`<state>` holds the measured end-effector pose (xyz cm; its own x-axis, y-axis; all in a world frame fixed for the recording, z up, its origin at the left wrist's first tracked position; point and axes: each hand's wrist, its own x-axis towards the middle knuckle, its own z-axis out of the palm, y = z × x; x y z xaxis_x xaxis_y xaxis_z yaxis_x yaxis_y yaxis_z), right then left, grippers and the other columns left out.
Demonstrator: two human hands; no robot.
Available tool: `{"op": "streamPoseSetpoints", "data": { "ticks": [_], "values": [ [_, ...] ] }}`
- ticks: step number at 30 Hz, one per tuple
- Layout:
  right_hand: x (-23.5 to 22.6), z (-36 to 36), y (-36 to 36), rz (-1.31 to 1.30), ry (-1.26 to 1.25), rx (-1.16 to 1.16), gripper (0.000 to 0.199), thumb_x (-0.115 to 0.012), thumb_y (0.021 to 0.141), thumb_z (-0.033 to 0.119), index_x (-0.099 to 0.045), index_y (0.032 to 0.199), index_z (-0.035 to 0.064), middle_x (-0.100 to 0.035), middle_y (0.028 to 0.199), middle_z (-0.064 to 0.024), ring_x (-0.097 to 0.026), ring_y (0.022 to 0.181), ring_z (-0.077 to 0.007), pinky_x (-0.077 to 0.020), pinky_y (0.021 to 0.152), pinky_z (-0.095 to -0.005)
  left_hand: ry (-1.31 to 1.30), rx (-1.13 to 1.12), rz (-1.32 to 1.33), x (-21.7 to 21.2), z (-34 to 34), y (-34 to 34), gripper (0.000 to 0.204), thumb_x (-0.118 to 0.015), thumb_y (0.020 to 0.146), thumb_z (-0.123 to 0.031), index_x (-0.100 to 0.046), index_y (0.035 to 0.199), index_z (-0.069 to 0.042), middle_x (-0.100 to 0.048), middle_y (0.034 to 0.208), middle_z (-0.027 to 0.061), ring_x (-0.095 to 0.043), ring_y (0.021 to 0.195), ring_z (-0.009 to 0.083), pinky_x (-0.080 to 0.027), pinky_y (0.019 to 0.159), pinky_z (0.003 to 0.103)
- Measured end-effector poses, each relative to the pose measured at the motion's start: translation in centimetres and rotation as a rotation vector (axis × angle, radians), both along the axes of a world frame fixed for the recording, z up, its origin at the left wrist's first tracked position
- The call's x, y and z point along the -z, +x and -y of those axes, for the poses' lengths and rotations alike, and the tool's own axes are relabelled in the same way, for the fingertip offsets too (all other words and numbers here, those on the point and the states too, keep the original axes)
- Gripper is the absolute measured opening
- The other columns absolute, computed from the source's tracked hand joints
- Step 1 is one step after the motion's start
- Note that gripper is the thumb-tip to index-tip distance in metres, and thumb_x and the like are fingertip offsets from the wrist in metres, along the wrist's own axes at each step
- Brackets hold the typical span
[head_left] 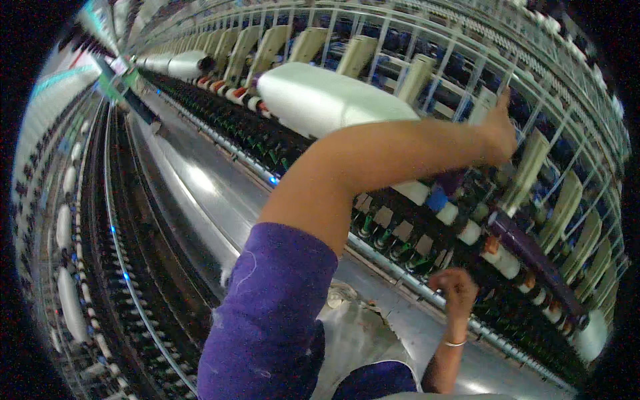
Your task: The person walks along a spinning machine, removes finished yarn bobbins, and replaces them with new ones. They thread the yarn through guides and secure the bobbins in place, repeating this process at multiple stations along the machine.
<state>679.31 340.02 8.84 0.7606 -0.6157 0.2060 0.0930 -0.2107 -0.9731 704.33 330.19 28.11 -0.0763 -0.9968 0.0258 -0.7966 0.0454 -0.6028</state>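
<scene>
L hand [500, 130] up at the overhead creel rack [427, 40], arm stretched across the view; fingers seem loosely together, thumb sticking up, tips hidden behind the palm so can't tell if they pinch anything. Big white roving bobbin [320, 100] lies just beside the L forearm, toward the elbow, long axis running along the rack. R hand [457, 287] low, fingers curled shut, near the spindle row [400, 240], well apart from the bobbin. L hand nearer.
</scene>
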Motion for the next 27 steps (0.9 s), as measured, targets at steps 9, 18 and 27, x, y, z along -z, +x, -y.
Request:
{"op": "streamPoseSetpoints", "data": {
  "ticks": [9,18,27],
  "values": [
    [7.7,-2.6,0.0,0.499,1.198,-0.085,0.030,-0.066,0.083,0.001,-0.061,0.112,0.0048,-0.063,0.107,-0.0099,-0.060,0.091,-0.0220,-0.0536,0.080,-0.0351,-0.352,0.145,-0.884,10.4,-20.1,-8.3,0.013,-0.068,0.071,-0.021,-0.071,0.079,-0.012,-0.066,0.085,0.0042,-0.067,0.079,0.0246,-0.050,0.059,0.036],
    [5.6,-13.9,10.5,0.127,0.844,-0.491,0.030,-0.066,0.085,0.006,-0.060,0.114,0.0011,-0.048,0.138,-0.0144,-0.049,0.124,-0.0247,-0.0458,0.101,-0.0383,-1.088,-0.110,-1.553,24.9,-35.3,-5.5,0.029,-0.065,0.072,-0.003,-0.073,0.098,-0.009,-0.071,0.097,0.0092,-0.070,0.081,0.0273,-0.057,0.070,0.036],
    [7.2,-19.4,21.4,-0.326,0.588,-0.432,0.012,-0.059,0.090,0.001,-0.064,0.100,-0.0046,-0.064,0.109,-0.0150,-0.068,0.092,-0.0221,-0.0565,0.082,-0.0326,-0.359,-0.782,-1.631,31.2,-53.2,3.9,0.025,-0.064,0.074,-0.002,-0.071,0.098,-0.006,-0.067,0.097,0.0189,-0.066,0.097,0.0276,-0.052,0.081,0.039]
  ]
}}
